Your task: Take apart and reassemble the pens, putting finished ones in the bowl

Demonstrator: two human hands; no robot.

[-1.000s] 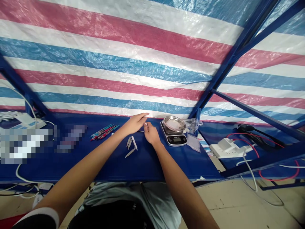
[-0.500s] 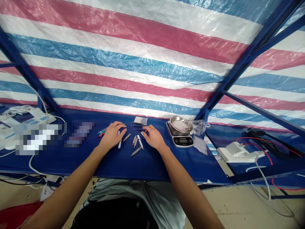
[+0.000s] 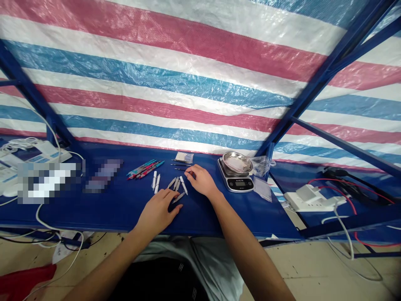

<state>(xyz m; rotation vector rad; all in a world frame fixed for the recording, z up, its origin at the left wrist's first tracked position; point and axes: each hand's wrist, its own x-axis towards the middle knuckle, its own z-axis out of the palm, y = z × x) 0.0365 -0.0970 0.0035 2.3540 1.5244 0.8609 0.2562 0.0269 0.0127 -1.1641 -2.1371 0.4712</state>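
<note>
Two hands over the blue counter (image 3: 203, 219). Left hand (image 3: 159, 209) has dropped from the white plastic cylinders (image 3: 157, 184) to a tapered grey pen piece (image 3: 179, 197), now within its reach: thumb and fingers apart. Red-and-teal pens (image 3: 144, 170) uncovered. Right hand (image 3: 200, 179) curled near a thin dark rod (image 3: 179, 169); grip cannot be told. Round shiny metal bowl (image 3: 237, 162) on silver digital scale (image 3: 239, 184): something pale inside, unclear. Small clear plastic packet (image 3: 184, 157): pale contents.

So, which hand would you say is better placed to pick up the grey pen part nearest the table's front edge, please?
Probably the left hand: it is spread open right by that grey pen part, whereas the right hand is farther away, beside the thin dark rods.
</note>
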